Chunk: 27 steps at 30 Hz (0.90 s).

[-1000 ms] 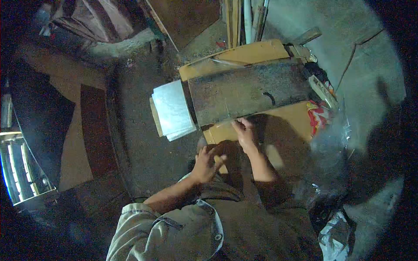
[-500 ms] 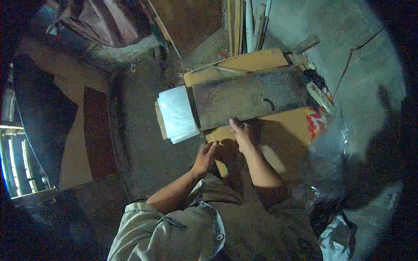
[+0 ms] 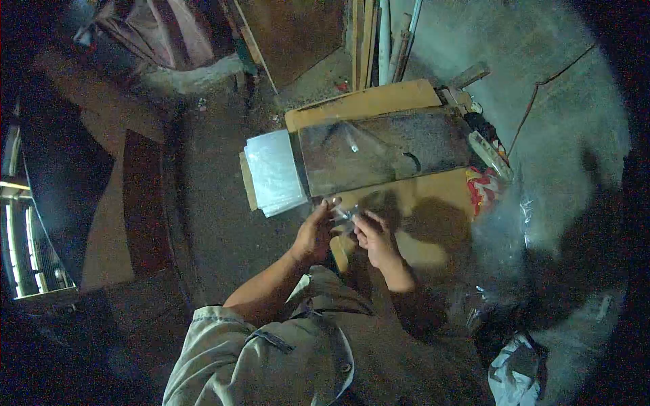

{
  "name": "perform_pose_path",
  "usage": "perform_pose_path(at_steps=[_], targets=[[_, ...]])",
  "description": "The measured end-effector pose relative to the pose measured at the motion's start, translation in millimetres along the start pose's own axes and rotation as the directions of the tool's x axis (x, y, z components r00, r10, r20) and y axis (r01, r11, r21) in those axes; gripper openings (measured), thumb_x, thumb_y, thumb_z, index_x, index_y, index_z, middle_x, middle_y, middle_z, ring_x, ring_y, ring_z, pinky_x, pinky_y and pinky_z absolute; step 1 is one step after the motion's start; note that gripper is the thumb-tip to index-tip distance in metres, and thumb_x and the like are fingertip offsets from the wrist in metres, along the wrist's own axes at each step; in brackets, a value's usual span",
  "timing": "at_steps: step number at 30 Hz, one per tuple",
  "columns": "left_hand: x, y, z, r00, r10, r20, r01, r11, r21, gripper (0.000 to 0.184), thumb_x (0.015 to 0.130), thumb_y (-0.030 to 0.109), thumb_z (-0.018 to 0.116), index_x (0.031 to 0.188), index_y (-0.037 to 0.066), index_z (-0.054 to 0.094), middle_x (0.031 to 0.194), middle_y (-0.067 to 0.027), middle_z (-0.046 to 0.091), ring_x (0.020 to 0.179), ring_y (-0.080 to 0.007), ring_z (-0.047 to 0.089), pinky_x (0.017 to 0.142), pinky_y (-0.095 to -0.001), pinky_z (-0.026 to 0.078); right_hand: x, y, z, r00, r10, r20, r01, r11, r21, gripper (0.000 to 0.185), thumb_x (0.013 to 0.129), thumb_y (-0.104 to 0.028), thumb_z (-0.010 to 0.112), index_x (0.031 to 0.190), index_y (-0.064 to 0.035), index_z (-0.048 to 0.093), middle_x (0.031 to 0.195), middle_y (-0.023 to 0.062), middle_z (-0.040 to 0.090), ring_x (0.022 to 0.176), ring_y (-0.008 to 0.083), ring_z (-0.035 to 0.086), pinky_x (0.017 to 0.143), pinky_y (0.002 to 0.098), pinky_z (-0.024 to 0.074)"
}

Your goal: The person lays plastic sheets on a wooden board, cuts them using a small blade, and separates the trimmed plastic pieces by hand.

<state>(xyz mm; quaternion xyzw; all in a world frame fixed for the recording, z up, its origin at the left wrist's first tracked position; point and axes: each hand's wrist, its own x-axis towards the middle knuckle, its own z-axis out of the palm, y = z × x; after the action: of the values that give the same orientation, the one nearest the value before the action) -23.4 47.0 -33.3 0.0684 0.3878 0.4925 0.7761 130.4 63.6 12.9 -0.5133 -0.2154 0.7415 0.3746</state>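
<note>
A thin clear plastic film (image 3: 345, 215) stretches between my two hands and catches the light, and part of it seems to lie over the dark board. My left hand (image 3: 314, 232) pinches its left side near the board's lower left corner. Closed fingers of my right hand (image 3: 377, 240) grip the film a little to the right. Beyond both hands is the worn dark board (image 3: 379, 152), with a small black curved mark on it. It rests on yellow-brown cardboard (image 3: 440, 191). A stack of whitish plastic sheets (image 3: 274, 172) lies left of the board.
A pale bar (image 3: 490, 155) and a red and white wrapper (image 3: 482, 191) lie at the board's right. Crumpled clear plastic (image 3: 508, 223) is beside them. Wooden strips and pipes (image 3: 384, 44) stand behind. A white bag (image 3: 518, 372) lies at lower right.
My right hand has moved down and toward my left hand, which has risen slightly. Clear film now shows between them and over the board.
</note>
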Motion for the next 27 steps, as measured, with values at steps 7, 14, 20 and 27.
perform_pose_path(at_steps=[7,14,20,27], targets=[[-58.8,39.6,41.7,0.99,0.106,0.096,-0.117,0.986,0.121,0.052,0.097,0.042,0.035,0.124,0.0,0.049,0.1,-0.0062,0.061,0.088,-0.0143,0.052,0.074,-0.0272,0.038,-26.7,9.0,-8.5,0.995,0.094,-0.012,-0.09,0.978,0.187,0.023,0.085,-0.036,0.062,0.096,-0.0159,0.059,0.075,-0.0047,0.057,0.056,0.0048,0.046,0.045,0.021,0.0291],[-117.0,69.0,67.8,0.984,0.15,0.099,-0.167,0.966,0.199,0.057,0.097,0.045,0.03,0.125,-0.003,0.047,0.089,-0.0116,0.063,0.077,-0.0194,0.061,0.067,-0.0313,0.048,-70.6,-46.2,13.7,0.966,-0.239,0.101,0.222,0.962,0.161,0.016,0.087,-0.024,0.061,0.089,-0.0089,0.057,0.068,-0.0028,0.05,0.05,0.0053,0.038,0.047,0.021,0.0297],[-142.7,74.1,84.8,0.953,0.256,0.163,-0.283,0.944,0.17,0.063,0.097,0.047,0.029,0.124,-0.007,0.046,0.086,-0.0146,0.063,0.074,-0.0223,0.061,0.067,-0.0331,0.048,-98.3,-70.5,24.6,0.929,-0.358,0.096,0.347,0.931,0.114,0.014,0.089,-0.021,0.057,0.093,-0.0076,0.055,0.065,-0.0017,0.047,0.047,0.0053,0.034,0.048,0.0226,0.0305],[-155.3,78.9,95.3,0.934,0.318,0.163,-0.343,0.926,0.156,0.063,0.097,0.046,0.026,0.123,-0.008,0.046,0.084,-0.0167,0.063,0.074,-0.0223,0.061,0.066,-0.0343,0.048,-112.9,-61.8,26.3,0.876,-0.47,0.11,0.443,0.873,0.205,0.028,0.086,-0.031,0.061,0.098,-0.0072,0.053,0.069,-0.0002,0.05,0.056,0.0094,0.042,0.049,0.0238,0.0326]])
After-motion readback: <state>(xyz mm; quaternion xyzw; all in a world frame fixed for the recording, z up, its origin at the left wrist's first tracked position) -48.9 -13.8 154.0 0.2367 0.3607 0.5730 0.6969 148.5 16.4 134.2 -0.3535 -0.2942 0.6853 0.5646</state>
